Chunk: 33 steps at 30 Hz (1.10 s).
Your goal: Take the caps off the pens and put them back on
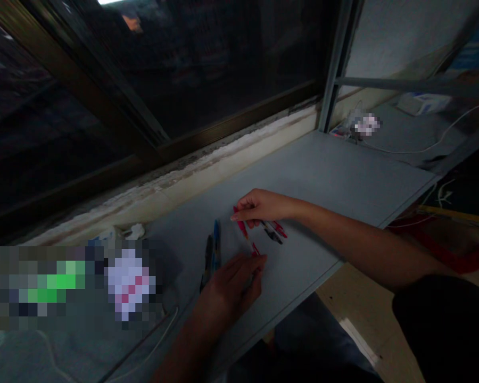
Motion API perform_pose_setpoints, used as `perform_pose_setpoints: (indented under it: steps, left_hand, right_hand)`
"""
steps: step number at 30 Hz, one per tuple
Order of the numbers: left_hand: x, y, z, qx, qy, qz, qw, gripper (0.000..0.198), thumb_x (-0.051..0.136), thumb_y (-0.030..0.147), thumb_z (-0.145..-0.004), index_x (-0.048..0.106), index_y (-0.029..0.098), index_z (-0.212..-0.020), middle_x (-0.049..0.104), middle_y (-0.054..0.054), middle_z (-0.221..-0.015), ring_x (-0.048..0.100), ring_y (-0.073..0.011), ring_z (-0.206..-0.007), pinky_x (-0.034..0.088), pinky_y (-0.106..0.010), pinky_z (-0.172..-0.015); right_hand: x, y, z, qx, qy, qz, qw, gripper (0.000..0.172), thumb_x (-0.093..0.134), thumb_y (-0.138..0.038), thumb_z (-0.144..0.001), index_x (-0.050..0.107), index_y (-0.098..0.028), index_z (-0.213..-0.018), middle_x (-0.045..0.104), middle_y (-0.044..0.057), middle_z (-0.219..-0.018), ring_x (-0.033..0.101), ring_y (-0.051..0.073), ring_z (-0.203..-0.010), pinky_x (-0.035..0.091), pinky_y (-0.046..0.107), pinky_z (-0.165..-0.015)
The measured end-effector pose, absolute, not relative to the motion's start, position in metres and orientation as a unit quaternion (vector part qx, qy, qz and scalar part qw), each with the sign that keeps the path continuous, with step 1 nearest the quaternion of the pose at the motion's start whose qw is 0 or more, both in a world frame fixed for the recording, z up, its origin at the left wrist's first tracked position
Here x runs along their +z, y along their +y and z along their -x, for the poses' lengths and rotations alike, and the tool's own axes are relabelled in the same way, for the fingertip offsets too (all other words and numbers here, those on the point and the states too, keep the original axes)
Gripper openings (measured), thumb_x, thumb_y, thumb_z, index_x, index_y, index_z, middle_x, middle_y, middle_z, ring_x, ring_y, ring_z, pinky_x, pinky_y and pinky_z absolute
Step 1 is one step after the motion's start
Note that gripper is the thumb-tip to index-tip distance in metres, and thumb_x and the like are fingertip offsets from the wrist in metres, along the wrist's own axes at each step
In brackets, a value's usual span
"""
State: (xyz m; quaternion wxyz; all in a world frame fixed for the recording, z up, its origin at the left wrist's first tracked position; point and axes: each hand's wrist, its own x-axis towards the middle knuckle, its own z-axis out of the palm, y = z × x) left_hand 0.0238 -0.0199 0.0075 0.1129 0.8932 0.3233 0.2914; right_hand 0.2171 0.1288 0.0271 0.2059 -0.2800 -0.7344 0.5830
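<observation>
A red pen (241,223) slants between my two hands above the desk, with a thinner, paler stretch midway along it. My right hand (259,205) pinches its upper part between thumb and fingers. Around its lower red end the fingers of my left hand (237,279) are closed; part of that end is hidden by them. Just below my right hand lie a red pen (280,230) and a dark pen (272,233), side by side. Left of the held pen are a blue pen (216,236) and a black pen (208,252), partly covered by my left hand.
The pale desk (295,165) runs along a window sill (223,143). At the left are blurred-out items (130,282) and a white cable (163,335). A metal post (330,90) rises at the far right, with a white box (423,102) beyond it.
</observation>
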Motion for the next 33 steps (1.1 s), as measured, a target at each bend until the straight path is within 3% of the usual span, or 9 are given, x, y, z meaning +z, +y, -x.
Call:
perform_pose_setpoints:
  steps: [18, 33]
  left_hand:
    - [0.0088, -0.0261, -0.027, 0.287, 0.34, -0.891, 0.092, 0.018, 0.056, 0.012, -0.102, 0.064, 0.018, -0.117, 0.075, -0.006, -0.092, 0.073, -0.0175, -0.082, 0.062, -0.029, -0.076]
    - [0.0009, -0.0235, -0.0254, 0.261, 0.343, -0.895, 0.112, 0.018, 0.056, 0.017, -0.102, 0.064, 0.018, -0.118, 0.076, -0.007, -0.099, 0.074, -0.0179, -0.087, 0.062, -0.029, -0.078]
  right_hand:
    - [0.0259, 0.1265, -0.2158, 0.577, -0.739, 0.28, 0.206, 0.053, 0.077, -0.066, -0.08, 0.06, -0.017, -0.068, 0.062, -0.002, -0.06, 0.053, 0.009, -0.054, 0.043, 0.024, -0.056]
    - [0.0278, 0.1262, -0.2185, 0.562, -0.748, 0.286, 0.205, 0.05, 0.075, -0.064, -0.082, 0.061, -0.017, -0.072, 0.06, -0.002, -0.061, 0.05, 0.008, -0.053, 0.039, 0.025, -0.054]
